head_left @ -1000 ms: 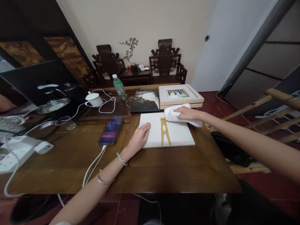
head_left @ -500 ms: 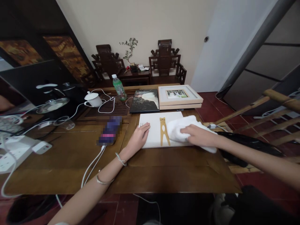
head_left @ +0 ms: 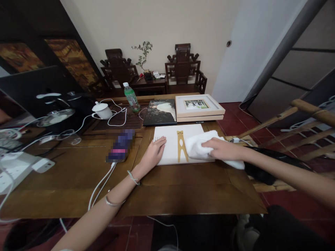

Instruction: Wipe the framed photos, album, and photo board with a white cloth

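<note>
A white canvas picture point(head_left: 172, 145) with a gold cat figure lies flat on the dark wooden table point(head_left: 162, 188). My left hand point(head_left: 153, 154) rests on its left edge, fingers stretched flat. My right hand point(head_left: 221, 149) presses a crumpled white cloth point(head_left: 200, 148) onto the picture's near right part, fingers curled over the cloth.
Behind the picture lie a dark picture point(head_left: 160, 112) and stacked light-wood frames point(head_left: 199, 107). A phone point(head_left: 120, 145) on a white cable, a green bottle point(head_left: 130, 97), a white lidded cup point(head_left: 101, 110) and power strips point(head_left: 15, 166) sit left. A wooden chair point(head_left: 300, 129) stands right.
My right hand dragged the cloth from the picture's far right corner toward me, down to its near right part. My left hand stayed on the left edge.
</note>
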The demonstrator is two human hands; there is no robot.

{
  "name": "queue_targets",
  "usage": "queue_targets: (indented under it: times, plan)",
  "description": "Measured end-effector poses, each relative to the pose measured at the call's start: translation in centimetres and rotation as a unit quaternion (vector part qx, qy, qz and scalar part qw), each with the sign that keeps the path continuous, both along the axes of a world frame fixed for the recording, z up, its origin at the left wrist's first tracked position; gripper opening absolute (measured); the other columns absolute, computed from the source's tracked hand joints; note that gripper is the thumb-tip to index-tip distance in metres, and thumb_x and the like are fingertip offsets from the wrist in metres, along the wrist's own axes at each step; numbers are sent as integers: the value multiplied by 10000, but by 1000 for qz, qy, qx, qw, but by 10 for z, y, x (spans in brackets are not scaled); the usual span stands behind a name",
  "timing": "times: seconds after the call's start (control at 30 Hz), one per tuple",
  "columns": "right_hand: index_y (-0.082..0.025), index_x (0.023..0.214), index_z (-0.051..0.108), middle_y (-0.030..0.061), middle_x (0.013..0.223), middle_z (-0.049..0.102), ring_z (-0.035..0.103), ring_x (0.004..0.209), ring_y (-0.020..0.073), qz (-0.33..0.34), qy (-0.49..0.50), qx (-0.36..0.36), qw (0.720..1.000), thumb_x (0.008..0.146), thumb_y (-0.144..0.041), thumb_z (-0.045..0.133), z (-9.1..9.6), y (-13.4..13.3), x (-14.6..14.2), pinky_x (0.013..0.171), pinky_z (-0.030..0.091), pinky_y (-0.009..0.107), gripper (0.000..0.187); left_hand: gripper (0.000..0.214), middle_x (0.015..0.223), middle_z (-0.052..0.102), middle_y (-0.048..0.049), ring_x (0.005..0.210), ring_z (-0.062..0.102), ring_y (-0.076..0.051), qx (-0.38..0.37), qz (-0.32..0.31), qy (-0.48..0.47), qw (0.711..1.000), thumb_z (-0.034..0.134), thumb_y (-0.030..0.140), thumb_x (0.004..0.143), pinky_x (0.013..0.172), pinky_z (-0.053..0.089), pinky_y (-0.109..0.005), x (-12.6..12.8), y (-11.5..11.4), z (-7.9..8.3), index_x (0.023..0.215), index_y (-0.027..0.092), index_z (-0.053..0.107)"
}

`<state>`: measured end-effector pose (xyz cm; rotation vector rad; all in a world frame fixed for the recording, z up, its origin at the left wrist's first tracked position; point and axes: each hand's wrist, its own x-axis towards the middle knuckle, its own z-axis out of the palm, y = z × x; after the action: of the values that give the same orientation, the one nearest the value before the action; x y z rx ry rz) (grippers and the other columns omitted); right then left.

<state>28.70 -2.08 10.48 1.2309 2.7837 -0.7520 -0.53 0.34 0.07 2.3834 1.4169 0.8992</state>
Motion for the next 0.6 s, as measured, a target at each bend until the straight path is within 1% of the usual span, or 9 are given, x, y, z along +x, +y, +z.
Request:
queue_targets:
  times: [0.07,0.13,0.23,0.3,0.37,0.43,0.5,0.53,0.6]
  plan:
    - [-198,691,471,27,705,534,520,759,207,2,6,16,1000,632,-94,396,-3,23,-4,697,380,305,141,307,1244,594,-127,1217,503,-248,0,1,-3,1000,430,134,875,1056,334,-515,0,0,0,1114,147,622]
    - [-194,704,489,47,751,573,526,749,211,-9,11,37,999,640,-104,390,-6,46,-11,687,383,311,148,307,1244,593,-132,1221,498,-252,0,-1,-9,1000,435,134,871,1058,333,-514,0,0,0,1114,142,623]
    - [-170,804,560,97,919,634,547,839,237,-62,12,80,995,646,-96,382,-10,73,-26,747,388,324,249,308,1246,590,-137,1224,494,-262,-3,-5,-15,1000,437,135,868,1053,332,-529,0,0,0,1114,139,623]
    - [-142,920,586,131,1047,633,550,923,259,-103,10,98,990,667,-94,378,-13,83,-40,796,384,332,331,307,1247,589,-137,1221,496,-266,-4,-4,-17,1000,436,136,869,1050,331,-537,0,0,0,1110,145,625]
    - [-127,1002,584,147,1117,618,551,968,271,-120,9,102,988,695,-103,376,-16,85,-54,824,381,337,371,305,1247,589,-134,1220,497,-266,-5,-4,-17,1000,438,138,869,1050,330,-538,-1,1,0,1109,151,626]
    - [-135,1018,586,145,1126,618,549,1000,280,-112,7,101,989,711,-109,380,-19,81,-67,842,379,352,370,308,1249,588,-134,1220,498,-264,-6,-3,-13,1000,436,137,870,1052,330,-533,-1,1,0,1114,148,623]
    - [-151,1008,590,146,1116,620,525,1070,296,-101,4,97,990,706,-97,391,-22,70,-77,862,376,384,366,313,1250,587,-136,1221,497,-263,-7,-3,-8,1000,430,134,872,1051,333,-529,0,1,0,1122,140,619]
    - [-154,1007,589,155,1121,615,490,1132,309,-89,1,97,991,697,-82,395,-24,63,-81,880,368,415,373,315,1251,586,-136,1222,496,-263,-7,-4,-6,1000,426,134,873,1050,336,-528,0,1,0,1123,137,618]
    - [-150,1015,579,184,1162,587,367,1265,326,-50,-7,93,994,676,-43,399,-26,46,-86,924,330,504,398,316,1251,587,-134,1222,496,-259,-5,-5,-6,1000,423,135,875,1048,341,-522,0,0,0,1124,139,617]
